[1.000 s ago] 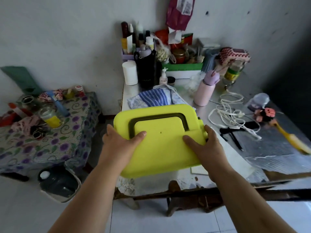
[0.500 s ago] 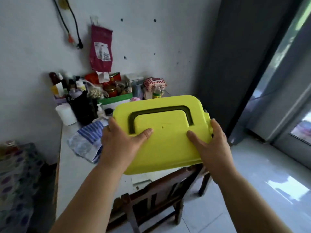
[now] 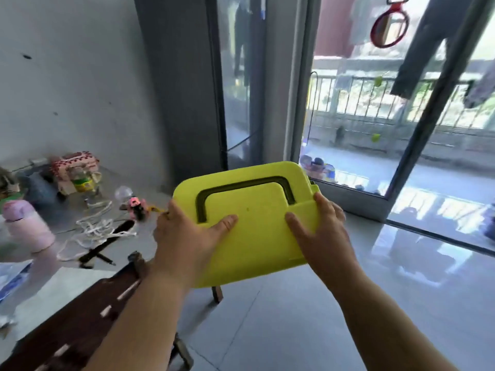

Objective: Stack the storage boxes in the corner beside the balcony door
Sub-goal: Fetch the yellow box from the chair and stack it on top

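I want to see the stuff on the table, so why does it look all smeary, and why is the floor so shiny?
Head view: the pink bottle and white cord on the table are motion-blurred, while the yellow box held by the left hand and right hand stays fairly sharp; daylight through the balcony door glares on the floor tiles; straight frames bend from the wide lens.

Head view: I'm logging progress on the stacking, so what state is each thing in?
Yellow box: lid on, handle folded flat, held in the air.
Left hand: gripping the box's left side.
Right hand: gripping its right side.
Pink bottle: capped, upright on the table.
Balcony door: cannot tell.
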Action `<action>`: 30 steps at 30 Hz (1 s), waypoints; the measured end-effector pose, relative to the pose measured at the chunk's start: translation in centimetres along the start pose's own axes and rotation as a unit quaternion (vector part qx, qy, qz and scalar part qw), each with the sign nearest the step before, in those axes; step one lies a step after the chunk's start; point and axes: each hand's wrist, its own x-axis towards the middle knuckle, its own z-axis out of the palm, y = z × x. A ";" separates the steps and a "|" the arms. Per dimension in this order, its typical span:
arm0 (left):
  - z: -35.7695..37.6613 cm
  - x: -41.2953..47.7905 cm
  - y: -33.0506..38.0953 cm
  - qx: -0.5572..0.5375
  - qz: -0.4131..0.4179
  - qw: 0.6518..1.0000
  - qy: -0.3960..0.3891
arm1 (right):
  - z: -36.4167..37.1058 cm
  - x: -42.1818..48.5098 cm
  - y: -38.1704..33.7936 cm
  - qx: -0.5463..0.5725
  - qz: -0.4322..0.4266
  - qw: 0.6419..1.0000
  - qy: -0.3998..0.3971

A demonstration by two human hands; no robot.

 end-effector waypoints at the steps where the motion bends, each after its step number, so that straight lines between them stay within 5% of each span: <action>1: 1.4 -0.1 1.1 0.003 0.001 1.000 -0.013 | -1.4 0.2 0.9 -0.001 0.008 1.000 0.006; 21: 37.4 -0.2 28.6 0.050 0.164 0.938 -0.301 | -25.2 11.1 26.2 -0.034 0.263 0.939 0.217; 30: 53.0 0.0 44.2 0.049 0.238 0.877 -0.414 | -36.1 18.8 34.9 -0.072 0.334 0.885 0.317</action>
